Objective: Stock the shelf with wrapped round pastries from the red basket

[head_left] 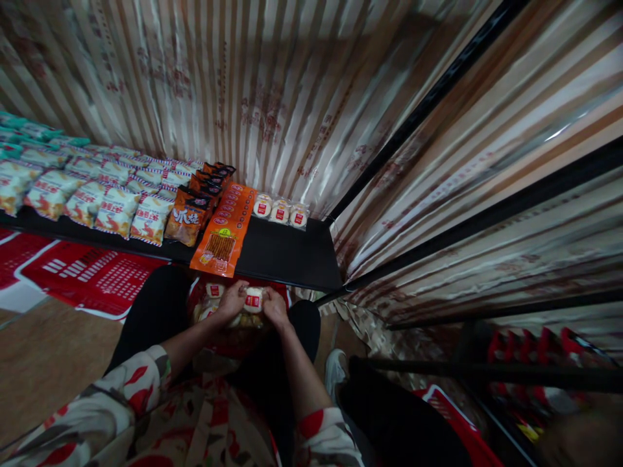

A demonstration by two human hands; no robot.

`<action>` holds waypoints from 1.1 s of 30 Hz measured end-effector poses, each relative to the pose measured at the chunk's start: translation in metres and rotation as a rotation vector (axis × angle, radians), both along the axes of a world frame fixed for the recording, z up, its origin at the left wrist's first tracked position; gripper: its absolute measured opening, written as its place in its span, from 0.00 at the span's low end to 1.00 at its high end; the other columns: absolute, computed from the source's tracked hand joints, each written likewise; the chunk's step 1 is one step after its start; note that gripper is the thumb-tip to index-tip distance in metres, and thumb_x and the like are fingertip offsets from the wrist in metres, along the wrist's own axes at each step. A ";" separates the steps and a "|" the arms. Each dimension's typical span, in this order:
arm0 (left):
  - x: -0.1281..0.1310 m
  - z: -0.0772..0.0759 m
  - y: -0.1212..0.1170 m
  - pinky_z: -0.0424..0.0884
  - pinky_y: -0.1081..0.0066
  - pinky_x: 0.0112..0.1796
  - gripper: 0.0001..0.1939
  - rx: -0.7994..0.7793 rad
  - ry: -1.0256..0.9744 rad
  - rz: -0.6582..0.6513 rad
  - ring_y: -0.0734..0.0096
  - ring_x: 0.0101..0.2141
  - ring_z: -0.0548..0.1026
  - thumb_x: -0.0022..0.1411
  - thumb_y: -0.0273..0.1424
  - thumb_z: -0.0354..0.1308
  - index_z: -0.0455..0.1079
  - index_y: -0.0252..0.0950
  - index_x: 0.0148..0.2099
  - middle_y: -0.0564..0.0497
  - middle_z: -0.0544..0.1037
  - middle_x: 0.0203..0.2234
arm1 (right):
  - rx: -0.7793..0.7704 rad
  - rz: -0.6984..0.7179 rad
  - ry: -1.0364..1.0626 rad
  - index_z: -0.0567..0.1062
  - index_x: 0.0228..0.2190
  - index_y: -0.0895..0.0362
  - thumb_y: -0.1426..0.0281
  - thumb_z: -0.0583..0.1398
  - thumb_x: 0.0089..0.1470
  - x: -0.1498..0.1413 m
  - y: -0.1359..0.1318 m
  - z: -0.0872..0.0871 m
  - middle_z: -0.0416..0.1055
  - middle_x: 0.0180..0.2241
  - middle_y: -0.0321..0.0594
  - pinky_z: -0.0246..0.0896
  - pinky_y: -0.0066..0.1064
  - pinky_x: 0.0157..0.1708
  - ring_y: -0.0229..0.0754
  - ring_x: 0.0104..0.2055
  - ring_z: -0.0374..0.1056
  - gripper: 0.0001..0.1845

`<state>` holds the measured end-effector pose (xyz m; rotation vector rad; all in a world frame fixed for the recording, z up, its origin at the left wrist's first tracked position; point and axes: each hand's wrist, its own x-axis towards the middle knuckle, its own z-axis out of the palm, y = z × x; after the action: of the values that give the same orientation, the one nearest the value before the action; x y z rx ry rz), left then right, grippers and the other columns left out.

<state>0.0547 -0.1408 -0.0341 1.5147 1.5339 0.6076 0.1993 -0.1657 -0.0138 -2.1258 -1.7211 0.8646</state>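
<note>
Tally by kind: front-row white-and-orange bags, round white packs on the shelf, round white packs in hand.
White-and-orange bags, front row: 5
Round white packs, on shelf: 3
Held round white pack, left hand and right hand: 1
Total: 9

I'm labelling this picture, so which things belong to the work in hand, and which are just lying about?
Likely in the work:
left hand and right hand, holding a white packet
similar packets between the knees
three white packets on the black shelf

Likely just about:
large orange packet
white-and-orange bags
teal bags
striped curtain
</note>
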 end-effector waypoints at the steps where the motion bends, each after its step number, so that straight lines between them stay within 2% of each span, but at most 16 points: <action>1: 0.001 0.000 0.000 0.65 0.77 0.41 0.15 -0.001 -0.026 0.002 0.75 0.39 0.72 0.58 0.23 0.45 0.66 0.33 0.47 0.48 0.75 0.40 | 0.001 -0.007 0.034 0.72 0.38 0.54 0.69 0.46 0.57 0.002 0.000 -0.002 0.73 0.36 0.36 0.58 0.24 0.37 0.37 0.38 0.68 0.16; 4: 0.002 0.003 -0.002 0.67 0.78 0.37 0.15 -0.014 -0.098 0.020 0.75 0.35 0.72 0.57 0.22 0.45 0.65 0.31 0.46 0.48 0.75 0.36 | 0.014 -0.028 0.159 0.72 0.37 0.55 0.70 0.46 0.56 0.009 0.003 -0.008 0.74 0.35 0.36 0.60 0.25 0.37 0.37 0.37 0.68 0.16; 7: 0.004 0.009 -0.006 0.67 0.78 0.33 0.11 -0.028 -0.193 0.019 0.76 0.31 0.71 0.56 0.22 0.46 0.66 0.33 0.40 0.51 0.74 0.31 | 0.080 -0.082 0.316 0.72 0.35 0.57 0.70 0.47 0.53 0.015 0.007 -0.011 0.74 0.34 0.37 0.61 0.26 0.36 0.38 0.36 0.69 0.15; 12: 0.006 0.020 -0.013 0.64 0.79 0.27 0.04 -0.056 -0.369 0.004 0.78 0.24 0.68 0.53 0.24 0.48 0.64 0.34 0.31 0.56 0.70 0.21 | 0.149 -0.162 0.519 0.71 0.33 0.58 0.67 0.50 0.50 0.020 0.011 -0.006 0.72 0.28 0.37 0.61 0.26 0.28 0.37 0.29 0.67 0.12; 17: 0.005 0.028 -0.017 0.65 0.78 0.26 0.06 -0.167 -0.516 -0.014 0.78 0.24 0.69 0.49 0.23 0.51 0.65 0.33 0.33 0.55 0.71 0.23 | 0.112 -0.212 0.671 0.69 0.30 0.57 0.63 0.57 0.44 0.023 0.017 0.001 0.68 0.22 0.33 0.57 0.24 0.22 0.34 0.22 0.63 0.11; 25: 0.005 0.026 -0.021 0.67 0.76 0.27 0.11 -0.342 -0.660 -0.114 0.75 0.26 0.72 0.45 0.28 0.58 0.68 0.31 0.35 0.51 0.73 0.26 | 0.000 -0.098 0.794 0.67 0.26 0.58 0.61 0.65 0.35 0.020 0.030 0.021 0.65 0.19 0.29 0.52 0.22 0.18 0.30 0.18 0.59 0.18; 30: 0.005 0.030 -0.021 0.69 0.74 0.28 0.14 -0.340 -0.719 -0.078 0.73 0.27 0.73 0.46 0.35 0.60 0.69 0.30 0.33 0.49 0.75 0.27 | -0.033 -0.024 0.741 0.68 0.24 0.58 0.60 0.66 0.33 0.016 0.037 0.035 0.66 0.19 0.29 0.53 0.22 0.18 0.31 0.18 0.59 0.18; 33: 0.005 0.031 -0.020 0.68 0.76 0.27 0.14 -0.316 -0.714 -0.040 0.74 0.26 0.72 0.47 0.37 0.60 0.69 0.30 0.33 0.50 0.75 0.26 | -0.023 0.014 0.718 0.69 0.25 0.58 0.60 0.65 0.35 0.015 0.041 0.039 0.67 0.19 0.30 0.53 0.23 0.19 0.32 0.20 0.61 0.17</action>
<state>0.0597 -0.1608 -0.0028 0.9359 0.9826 0.7391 0.2143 -0.1242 0.0251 -1.5195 -1.3370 1.4287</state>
